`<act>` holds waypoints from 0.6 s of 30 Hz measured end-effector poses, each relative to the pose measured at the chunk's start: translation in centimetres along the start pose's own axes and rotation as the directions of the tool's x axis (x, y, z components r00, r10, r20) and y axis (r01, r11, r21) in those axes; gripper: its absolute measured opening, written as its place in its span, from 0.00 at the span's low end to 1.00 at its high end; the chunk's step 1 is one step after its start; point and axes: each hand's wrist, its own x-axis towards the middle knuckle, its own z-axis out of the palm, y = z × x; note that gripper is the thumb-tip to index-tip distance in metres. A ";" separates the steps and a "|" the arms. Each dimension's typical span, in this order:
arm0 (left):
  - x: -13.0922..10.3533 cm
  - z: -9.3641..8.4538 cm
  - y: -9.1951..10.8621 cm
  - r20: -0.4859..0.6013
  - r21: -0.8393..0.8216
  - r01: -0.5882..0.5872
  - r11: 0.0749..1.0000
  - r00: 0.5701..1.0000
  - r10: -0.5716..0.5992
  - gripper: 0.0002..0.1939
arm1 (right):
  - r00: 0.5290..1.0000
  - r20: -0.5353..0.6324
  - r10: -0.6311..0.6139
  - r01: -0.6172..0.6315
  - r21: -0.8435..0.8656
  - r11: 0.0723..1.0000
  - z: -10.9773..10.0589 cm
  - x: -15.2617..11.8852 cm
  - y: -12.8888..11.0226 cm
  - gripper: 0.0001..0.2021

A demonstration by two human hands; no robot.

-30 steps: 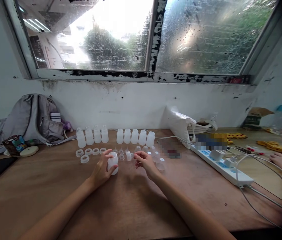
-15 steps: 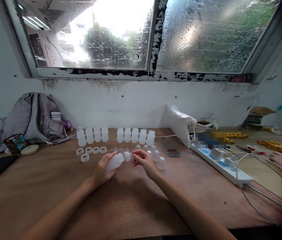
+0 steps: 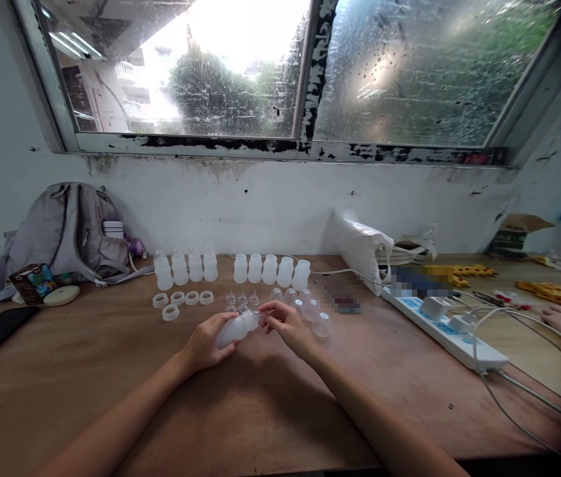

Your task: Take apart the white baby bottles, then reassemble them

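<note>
Head view. Left hand (image 3: pixel 208 341): one, fingers wrapped around a translucent white bottle (image 3: pixel 233 330), tilted, mouth toward two o'clock. Right hand (image 3: pixel 287 326): one, fingertips closed on a clear teat piece (image 3: pixel 257 318) at the bottle's mouth.

Set about the held bottle: white rings (image 3: pixel 191 298), five, ten o'clock; clear-topped bottles (image 3: pixel 195 266), four, upright, eleven o'clock; small clear teats (image 3: pixel 243 298), twelve to one; open bottles (image 3: pixel 270 269), five, upright, one o'clock; clear caps (image 3: pixel 320 329), toward three. Wooden table (image 3: pixel 161 397) beneath.
</note>
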 end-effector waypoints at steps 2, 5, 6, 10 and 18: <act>0.0 0.0 0.1 0.003 -0.005 -0.004 1.000 1.000 0.004 0.25 | 1.000 0.007 0.008 -0.008 -0.058 0.998 -0.1 0.0 0.0 0.10; -0.1 0.0 0.1 0.028 -0.011 -0.038 0.999 0.999 0.039 0.25 | 0.999 -0.014 -0.030 0.026 -0.224 0.974 -0.1 0.0 0.0 0.15; -0.1 0.0 0.2 0.041 -0.015 -0.054 0.998 0.998 0.054 0.26 | 0.998 -0.019 -0.055 0.047 -0.280 0.959 -0.1 0.0 -0.1 0.17; -0.1 0.0 0.3 0.067 -0.026 -0.073 0.997 0.995 0.074 0.26 | 0.996 0.016 -0.087 0.087 -0.379 0.921 -0.3 -0.2 -0.8 0.20; 0.0 -0.2 0.4 0.083 -0.111 -0.025 0.994 0.996 0.034 0.25 | 0.994 0.103 -0.031 0.064 -0.346 0.936 -0.6 -0.1 -0.8 0.20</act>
